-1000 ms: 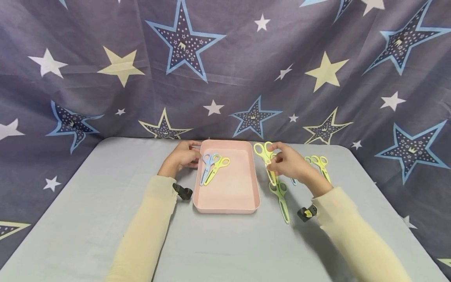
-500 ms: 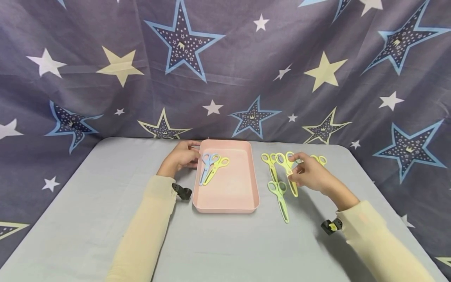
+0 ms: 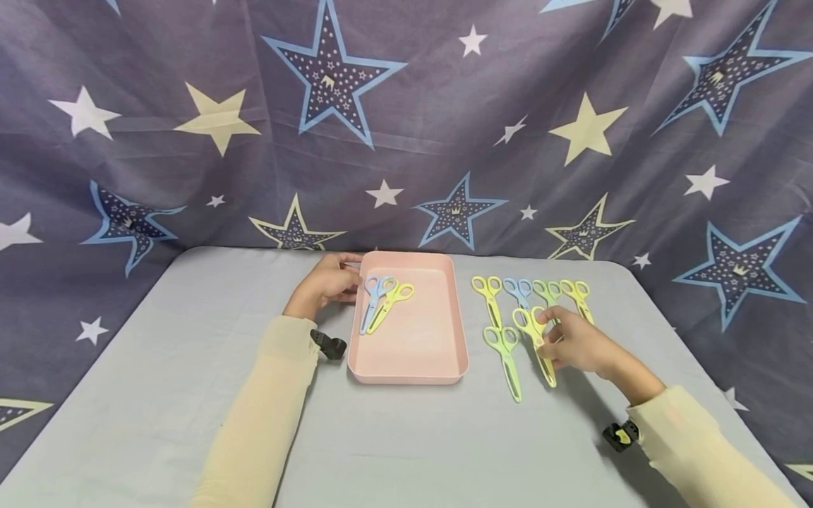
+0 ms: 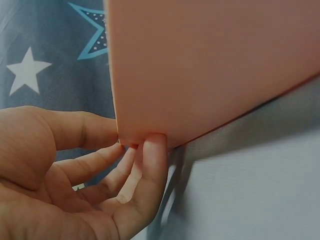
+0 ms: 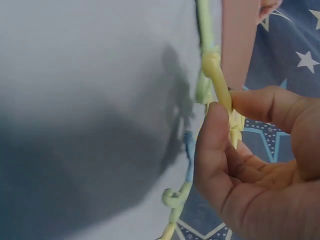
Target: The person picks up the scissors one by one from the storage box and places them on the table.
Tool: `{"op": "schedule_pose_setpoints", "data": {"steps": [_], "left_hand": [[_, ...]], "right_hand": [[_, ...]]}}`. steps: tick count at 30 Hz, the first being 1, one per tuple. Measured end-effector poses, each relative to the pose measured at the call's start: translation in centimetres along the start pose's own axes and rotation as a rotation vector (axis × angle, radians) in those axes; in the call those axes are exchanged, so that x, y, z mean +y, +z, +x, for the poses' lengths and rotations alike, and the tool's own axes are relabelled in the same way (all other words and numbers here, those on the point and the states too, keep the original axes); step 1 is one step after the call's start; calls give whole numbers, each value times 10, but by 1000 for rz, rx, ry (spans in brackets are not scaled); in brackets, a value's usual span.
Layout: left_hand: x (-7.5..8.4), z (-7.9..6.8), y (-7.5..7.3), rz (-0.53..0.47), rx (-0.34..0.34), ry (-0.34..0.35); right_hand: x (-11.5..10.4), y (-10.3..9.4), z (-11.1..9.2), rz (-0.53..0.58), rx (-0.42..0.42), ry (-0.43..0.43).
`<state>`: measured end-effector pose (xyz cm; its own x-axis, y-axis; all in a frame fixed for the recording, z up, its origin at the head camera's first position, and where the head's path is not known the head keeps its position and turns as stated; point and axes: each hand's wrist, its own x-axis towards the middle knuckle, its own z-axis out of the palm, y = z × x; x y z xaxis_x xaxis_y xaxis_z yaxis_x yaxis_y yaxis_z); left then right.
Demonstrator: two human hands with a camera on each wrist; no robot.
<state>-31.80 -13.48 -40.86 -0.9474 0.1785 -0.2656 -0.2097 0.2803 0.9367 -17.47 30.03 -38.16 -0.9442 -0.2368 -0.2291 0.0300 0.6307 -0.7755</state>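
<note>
A pink tray (image 3: 409, 353) holds a pair of blue scissors (image 3: 373, 303) and a pair of yellow scissors (image 3: 389, 310) side by side at its left. My left hand (image 3: 330, 279) grips the tray's far left edge; in the left wrist view, fingertips touch the rim and outer wall (image 4: 210, 65). My right hand (image 3: 574, 342) pinches another pair of yellow scissors (image 3: 532, 331) by its middle, handles away from me, low over the table. Just left of it lie light green scissors (image 3: 506, 353).
Behind the held pair, a back row has yellow scissors (image 3: 489, 293), blue scissors (image 3: 519, 291), green scissors (image 3: 547, 291) and yellow scissors (image 3: 578, 296), the green partly hidden by my right hand. A grey cloth covers the table (image 3: 406, 451); a star-patterned curtain (image 3: 406, 162) stands behind.
My right hand has carried the yellow scissors from beside the tray rightward and toward me, uncovering the back row. The left hand and tray have stayed put.
</note>
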Motion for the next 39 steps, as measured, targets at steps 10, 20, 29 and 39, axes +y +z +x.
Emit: {"op": "schedule_pose_setpoints", "data": {"steps": [10, 20, 29, 39], "left_hand": [[0, 2, -1, -18, 1, 6], [0, 2, -2, -19, -3, -3], [0, 2, -2, -16, 1, -7], [0, 0, 0, -13, 3, -6]], "right_hand": [[14, 4, -8, 10, -49, 49], [17, 6, -6, -16, -63, 70], [16, 7, -3, -4, -60, 75], [15, 5, -2, -12, -54, 89]]}}
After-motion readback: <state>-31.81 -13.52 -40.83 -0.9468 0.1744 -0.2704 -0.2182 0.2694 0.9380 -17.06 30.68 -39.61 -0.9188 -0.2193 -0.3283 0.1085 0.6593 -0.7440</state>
